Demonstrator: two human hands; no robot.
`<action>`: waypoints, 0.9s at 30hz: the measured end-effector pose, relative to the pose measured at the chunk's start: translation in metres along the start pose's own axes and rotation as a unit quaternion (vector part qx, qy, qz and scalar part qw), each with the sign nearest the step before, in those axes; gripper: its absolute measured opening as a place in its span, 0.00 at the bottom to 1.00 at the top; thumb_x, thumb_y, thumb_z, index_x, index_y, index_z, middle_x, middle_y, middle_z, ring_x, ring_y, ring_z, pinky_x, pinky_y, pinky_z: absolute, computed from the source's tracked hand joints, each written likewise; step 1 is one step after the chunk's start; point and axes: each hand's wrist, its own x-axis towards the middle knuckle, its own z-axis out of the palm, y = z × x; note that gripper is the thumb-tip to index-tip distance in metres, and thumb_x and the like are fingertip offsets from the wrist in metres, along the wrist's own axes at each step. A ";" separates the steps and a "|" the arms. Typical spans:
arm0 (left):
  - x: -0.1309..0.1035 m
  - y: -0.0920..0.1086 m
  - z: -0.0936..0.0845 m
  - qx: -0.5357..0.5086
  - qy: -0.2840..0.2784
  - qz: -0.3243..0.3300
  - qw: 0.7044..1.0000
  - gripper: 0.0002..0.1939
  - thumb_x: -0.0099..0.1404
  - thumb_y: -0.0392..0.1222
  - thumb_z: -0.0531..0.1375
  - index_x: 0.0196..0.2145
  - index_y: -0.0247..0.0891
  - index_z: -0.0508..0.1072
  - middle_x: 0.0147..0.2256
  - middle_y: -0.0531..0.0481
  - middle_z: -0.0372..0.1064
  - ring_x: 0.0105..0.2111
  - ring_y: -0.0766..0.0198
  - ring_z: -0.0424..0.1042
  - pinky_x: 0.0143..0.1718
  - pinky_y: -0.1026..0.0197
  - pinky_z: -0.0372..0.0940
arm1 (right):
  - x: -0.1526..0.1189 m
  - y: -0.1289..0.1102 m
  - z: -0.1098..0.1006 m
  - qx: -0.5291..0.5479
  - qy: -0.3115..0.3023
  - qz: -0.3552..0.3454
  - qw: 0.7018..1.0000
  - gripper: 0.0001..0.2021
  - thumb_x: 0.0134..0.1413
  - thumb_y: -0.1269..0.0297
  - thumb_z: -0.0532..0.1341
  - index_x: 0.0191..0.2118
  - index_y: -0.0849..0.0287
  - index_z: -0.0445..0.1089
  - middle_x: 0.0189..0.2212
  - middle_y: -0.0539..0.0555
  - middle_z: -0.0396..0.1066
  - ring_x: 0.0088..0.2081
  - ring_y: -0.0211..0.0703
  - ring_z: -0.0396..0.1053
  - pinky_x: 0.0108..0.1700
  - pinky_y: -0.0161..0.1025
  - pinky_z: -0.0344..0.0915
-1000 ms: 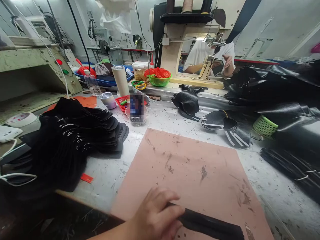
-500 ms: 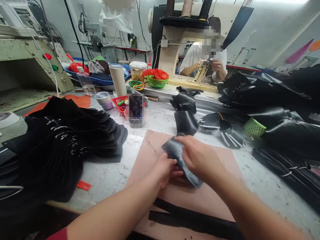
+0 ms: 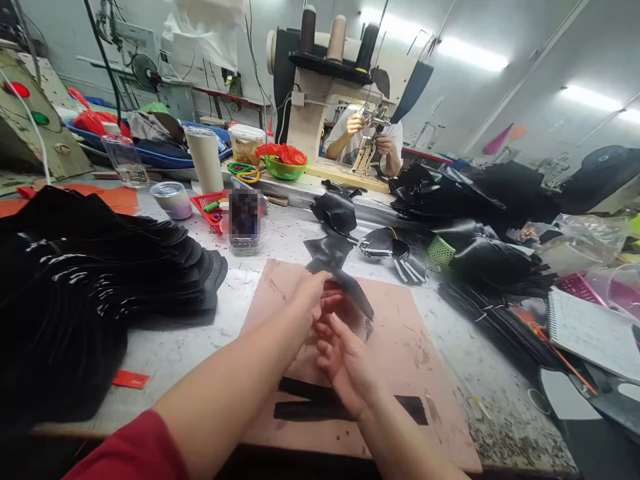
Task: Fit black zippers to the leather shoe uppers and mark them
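My left hand (image 3: 311, 299) grips a curved black leather piece (image 3: 353, 291) by its near left part, above the pinkish board (image 3: 400, 333). Just below and to the right is my right hand (image 3: 345, 363), palm turned up, its fingers apart and slightly curled, with nothing visible in it. Two black strips (image 3: 310, 410) lie on the board, partly covered by my right wrist. Past the board's far edge lie more black leather pieces (image 3: 333, 250), the nearest close behind the held one.
Stacked black pieces (image 3: 170, 273) fill the left side. A clear container (image 3: 245, 243), a tumbler (image 3: 205, 160) and a lidded cup (image 3: 171, 200) stand behind. Black bundles (image 3: 495, 320) and a notebook (image 3: 590, 333) lie right. A person (image 3: 390, 147) works at a machine beyond.
My right hand has come off the leather piece and moved down, turning palm up. My left hand still holds the piece, now turned differently. The view has swung to the right.
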 end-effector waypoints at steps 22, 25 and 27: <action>-0.075 -0.034 -0.062 0.265 -0.107 0.042 0.957 0.06 0.54 0.40 0.59 0.26 0.37 0.65 0.14 0.61 0.60 0.10 0.75 0.55 0.09 0.74 0.47 | -0.025 0.005 -0.041 -0.391 0.097 -0.203 0.892 0.19 0.44 0.52 0.61 0.13 0.56 0.59 0.11 0.45 0.57 0.16 0.34 0.56 0.21 0.35 0.56; -0.082 -0.038 -0.085 0.350 -0.066 0.115 0.927 0.08 0.58 0.46 0.56 0.28 0.38 0.65 0.16 0.60 0.60 0.15 0.71 0.60 0.15 0.70 0.55 | -0.037 0.006 -0.051 -0.405 0.097 -0.129 0.900 0.21 0.42 0.48 0.61 0.13 0.57 0.60 0.11 0.46 0.59 0.15 0.34 0.57 0.20 0.34 0.57; -0.090 -0.045 -0.101 0.451 -0.038 0.222 0.864 0.08 0.60 0.46 0.53 0.29 0.39 0.65 0.20 0.57 0.63 0.20 0.68 0.64 0.21 0.67 0.60 | -0.043 0.007 -0.057 -0.428 0.104 -0.099 0.892 0.20 0.41 0.47 0.61 0.13 0.57 0.62 0.12 0.47 0.61 0.16 0.35 0.60 0.22 0.35 0.59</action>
